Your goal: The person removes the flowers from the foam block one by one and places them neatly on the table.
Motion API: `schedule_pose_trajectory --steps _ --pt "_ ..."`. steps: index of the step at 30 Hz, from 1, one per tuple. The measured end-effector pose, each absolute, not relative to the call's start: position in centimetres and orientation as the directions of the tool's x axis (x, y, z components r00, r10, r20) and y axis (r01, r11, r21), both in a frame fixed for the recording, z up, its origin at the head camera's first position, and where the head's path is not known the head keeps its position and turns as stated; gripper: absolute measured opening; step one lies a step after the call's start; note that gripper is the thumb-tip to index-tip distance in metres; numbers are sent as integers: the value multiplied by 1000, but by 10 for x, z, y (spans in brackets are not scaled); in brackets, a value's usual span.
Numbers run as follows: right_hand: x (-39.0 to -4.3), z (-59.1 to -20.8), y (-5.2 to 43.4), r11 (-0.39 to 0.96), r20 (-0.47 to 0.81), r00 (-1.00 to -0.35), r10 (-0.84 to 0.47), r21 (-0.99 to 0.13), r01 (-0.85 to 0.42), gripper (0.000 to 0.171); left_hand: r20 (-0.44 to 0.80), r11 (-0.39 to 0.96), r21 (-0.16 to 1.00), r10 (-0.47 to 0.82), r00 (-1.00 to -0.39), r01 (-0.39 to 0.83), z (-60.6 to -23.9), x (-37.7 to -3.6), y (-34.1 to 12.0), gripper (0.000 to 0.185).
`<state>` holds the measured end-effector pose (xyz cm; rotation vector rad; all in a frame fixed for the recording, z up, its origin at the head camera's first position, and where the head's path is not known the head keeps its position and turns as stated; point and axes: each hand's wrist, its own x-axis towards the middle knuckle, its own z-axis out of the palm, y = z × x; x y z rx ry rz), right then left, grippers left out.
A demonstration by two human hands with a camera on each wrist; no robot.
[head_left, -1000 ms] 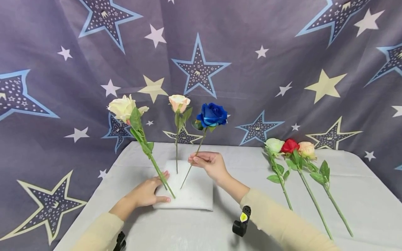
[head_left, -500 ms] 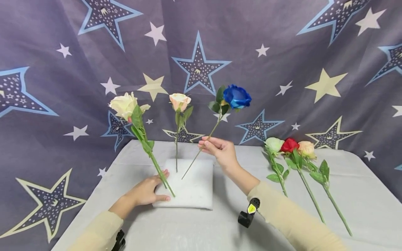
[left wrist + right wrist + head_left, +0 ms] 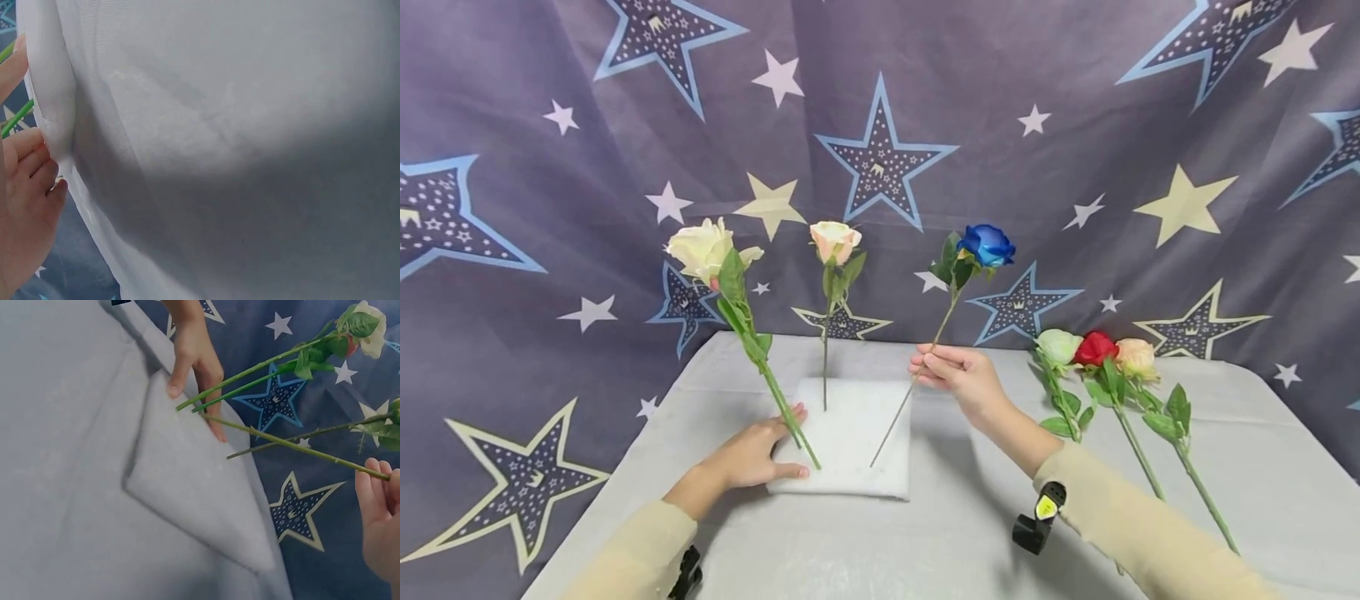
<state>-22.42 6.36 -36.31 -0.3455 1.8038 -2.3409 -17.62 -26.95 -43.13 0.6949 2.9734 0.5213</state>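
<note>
My right hand (image 3: pixel 958 379) pinches the thin stem of a blue rose (image 3: pixel 988 245), which leans to the right. The bare lower end of that stem overlaps the right part of a white foam block (image 3: pixel 850 442) in the head view. My left hand (image 3: pixel 748 454) holds the block at its left side, thumb on the top and fingers along the far edge. Two green stems, with a cream rose (image 3: pixel 700 250) at their top, stand tilted left in the block beside this hand. Behind them a small peach rose (image 3: pixel 835 242) stands upright in it.
On the right of the grey-covered table (image 3: pixel 970 533) lie a pale green rose (image 3: pixel 1059 347), a red rose (image 3: pixel 1096 348) and a peach-coloured rose (image 3: pixel 1136 358), stems toward the front. A purple star-patterned curtain (image 3: pixel 985 92) hangs behind the table.
My right hand first lifted the blue rose up and rightward, then carried it further right, its stem end now lower over the block's right part. My left hand has stayed on the block.
</note>
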Motion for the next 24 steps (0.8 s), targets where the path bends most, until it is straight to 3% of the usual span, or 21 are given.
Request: schedule_pose_trajectory --steps 9,24 --pt "-215 -384 87 -148 -99 -931 -351 -976 160 45 24 850 323 432 -902 416 -430 -176 -270 90" --pt "-199 -416 146 -29 -215 -881 -421 -968 250 49 31 850 321 432 -901 418 -429 -176 -269 90"
